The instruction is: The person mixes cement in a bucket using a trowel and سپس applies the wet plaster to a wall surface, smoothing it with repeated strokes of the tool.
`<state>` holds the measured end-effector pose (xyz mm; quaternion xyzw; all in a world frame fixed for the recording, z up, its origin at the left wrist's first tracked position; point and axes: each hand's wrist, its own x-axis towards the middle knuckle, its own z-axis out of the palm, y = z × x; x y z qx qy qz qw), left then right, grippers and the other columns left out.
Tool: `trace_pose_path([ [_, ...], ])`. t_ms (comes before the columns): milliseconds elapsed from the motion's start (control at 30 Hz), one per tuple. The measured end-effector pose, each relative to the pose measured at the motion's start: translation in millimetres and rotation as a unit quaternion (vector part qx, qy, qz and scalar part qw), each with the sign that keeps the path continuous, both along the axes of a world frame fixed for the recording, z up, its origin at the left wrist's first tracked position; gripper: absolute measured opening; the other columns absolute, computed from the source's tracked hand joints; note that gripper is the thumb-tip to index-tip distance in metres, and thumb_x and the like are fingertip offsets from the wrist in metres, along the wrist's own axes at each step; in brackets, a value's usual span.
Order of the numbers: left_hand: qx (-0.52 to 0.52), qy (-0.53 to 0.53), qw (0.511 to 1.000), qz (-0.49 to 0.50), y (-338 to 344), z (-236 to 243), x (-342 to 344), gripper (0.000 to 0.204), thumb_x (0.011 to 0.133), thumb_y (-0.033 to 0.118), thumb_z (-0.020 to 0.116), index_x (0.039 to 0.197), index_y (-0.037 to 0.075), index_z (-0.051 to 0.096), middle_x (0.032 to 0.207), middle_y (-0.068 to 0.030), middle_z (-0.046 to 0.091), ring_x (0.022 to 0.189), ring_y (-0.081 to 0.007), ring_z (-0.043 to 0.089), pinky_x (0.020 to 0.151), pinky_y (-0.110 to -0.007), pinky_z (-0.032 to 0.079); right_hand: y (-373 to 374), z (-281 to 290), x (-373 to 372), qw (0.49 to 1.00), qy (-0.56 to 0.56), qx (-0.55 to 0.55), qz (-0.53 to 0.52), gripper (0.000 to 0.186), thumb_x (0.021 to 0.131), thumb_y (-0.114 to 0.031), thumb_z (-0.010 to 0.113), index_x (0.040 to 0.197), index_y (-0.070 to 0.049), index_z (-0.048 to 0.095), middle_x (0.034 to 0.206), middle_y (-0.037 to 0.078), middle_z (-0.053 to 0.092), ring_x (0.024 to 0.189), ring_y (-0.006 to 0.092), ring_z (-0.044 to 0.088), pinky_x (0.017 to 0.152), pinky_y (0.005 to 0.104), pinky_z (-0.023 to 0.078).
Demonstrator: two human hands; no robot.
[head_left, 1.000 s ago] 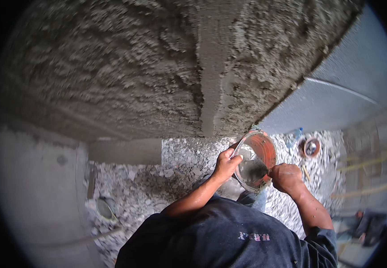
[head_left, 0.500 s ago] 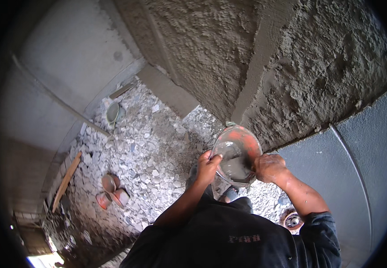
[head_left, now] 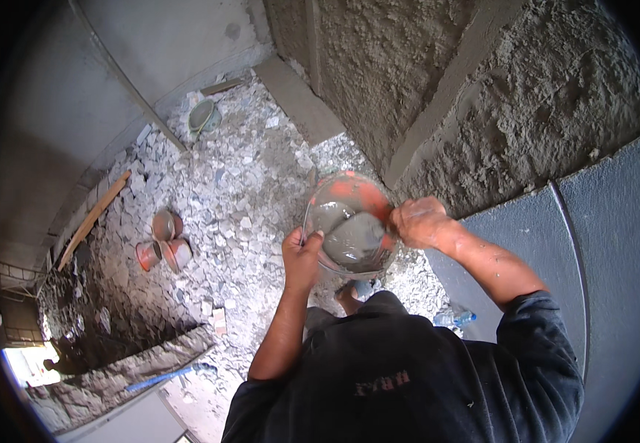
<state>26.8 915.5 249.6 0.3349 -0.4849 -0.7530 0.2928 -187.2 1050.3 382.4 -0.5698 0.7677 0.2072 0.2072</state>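
Note:
An orange bucket [head_left: 362,193], its inside smeared grey, is tilted in front of me with wet mortar [head_left: 342,247] in it. My left hand [head_left: 302,256] is closed on the bucket's left rim, thumb over the edge. At the right rim, my right hand [head_left: 417,223] is closed in a fist. From its side a rounded, mortar-coated trowel-like tool [head_left: 366,230] reaches into the bucket; its handle is hidden in the fist.
Rough mortar [head_left: 549,111] covers the wall ahead, above a smooth grey lower wall [head_left: 504,258]. Broken rubble [head_left: 239,192] covers the floor. Small buckets [head_left: 175,253], a green-grey bucket [head_left: 203,117], a wooden plank [head_left: 95,218] and a plastic bottle [head_left: 454,318] lie around.
The bucket and both hands have shifted left and slightly up in the picture as the view turned. The rounded tool now shows more plainly over the mortar.

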Motion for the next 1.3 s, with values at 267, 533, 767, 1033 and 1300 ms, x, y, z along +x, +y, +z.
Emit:
trace_pose_path([
  [267,-0.072,-0.034,0.996,-0.028,23,21,73,0.005,0.095,0.007,0.067,0.090,0.005,0.068,0.078,0.0044,0.063,0.066,-0.0032,0.050,0.059,-0.024,0.039,10,6,53,0.968,0.216,-0.101,0.076,0.020,0.093,-0.021,0.061,0.085,-0.017,0.079,0.088,0.007,0.078,0.084,0.0238,0.077,0.071,0.0378,0.056],
  [533,-0.087,0.010,0.995,-0.054,66,55,114,0.011,0.094,0.007,0.070,0.085,0.007,0.063,0.074,0.0069,0.055,0.064,-0.0018,0.045,0.055,-0.024,0.035,64,-13,96,0.997,0.036,-0.060,0.037,0.028,0.093,-0.032,0.068,0.102,-0.008,0.079,0.095,0.015,0.079,0.088,0.0335,0.077,0.079,0.0466,0.061],
  [767,-0.151,-0.053,0.987,0.027,93,29,154,0.022,0.094,0.011,0.072,0.078,0.010,0.057,0.069,0.0079,0.049,0.058,-0.0032,0.041,0.049,-0.025,0.030,142,-75,156,0.971,-0.165,-0.127,-0.115,0.028,0.089,-0.035,0.072,0.111,-0.018,0.078,0.102,0.015,0.077,0.097,0.0369,0.074,0.085,0.0497,0.059],
  [1033,-0.004,0.046,0.981,0.188,140,27,180,0.006,0.096,-0.001,0.066,0.102,0.002,0.067,0.094,-0.0037,0.071,0.079,-0.0094,0.062,0.075,-0.026,0.050,167,-52,125,0.922,-0.312,-0.177,-0.145,0.030,0.090,-0.034,0.076,0.104,-0.008,0.075,0.095,0.018,0.075,0.094,0.0340,0.074,0.087,0.0457,0.057],
  [1300,0.026,0.029,0.972,0.230,190,23,145,0.010,0.097,-0.003,0.063,0.106,0.000,0.067,0.099,-0.0082,0.073,0.085,-0.0129,0.066,0.082,-0.029,0.053,281,-119,-53,0.634,-0.624,-0.162,-0.427,0.023,0.100,-0.023,0.073,0.107,-0.001,0.074,0.077,0.006,0.068,0.055,0.0071,0.056,0.043,0.0226,0.043],
])
